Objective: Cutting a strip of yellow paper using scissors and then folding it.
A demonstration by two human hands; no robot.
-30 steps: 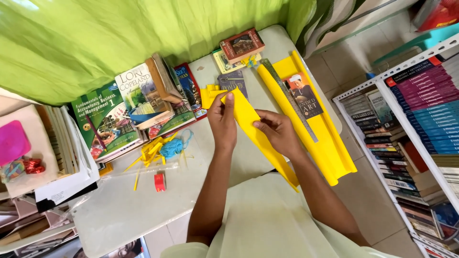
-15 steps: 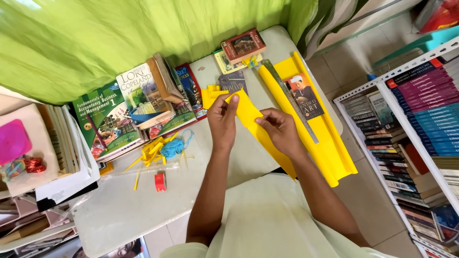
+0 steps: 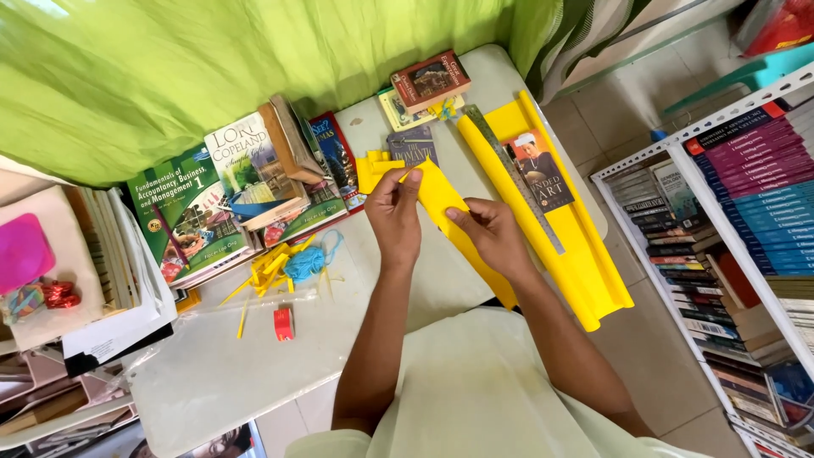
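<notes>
A long folded strip of yellow paper [image 3: 448, 212] lies slanted across the white table [image 3: 254, 365]. My left hand [image 3: 395, 216] pinches its upper end between thumb and fingers. My right hand [image 3: 492, 233] grips the strip a little lower, thumb on top. Behind the strip's top end sit small yellow paper pieces [image 3: 370, 167] and a grey book [image 3: 413, 144].
A large yellow sheet [image 3: 585, 271] lies at right with a metal ruler [image 3: 513, 178] and a book [image 3: 539, 171] on it. Books [image 3: 212, 199] are stacked at left. Yellow scraps and a blue yarn ball [image 3: 303, 263] sit by a red tape roll [image 3: 283, 323]. A bookshelf [image 3: 729, 212] stands at right.
The lower end of the yellow strip has pulled up and shortened. My right hand has slid slightly up the strip toward my left hand.
</notes>
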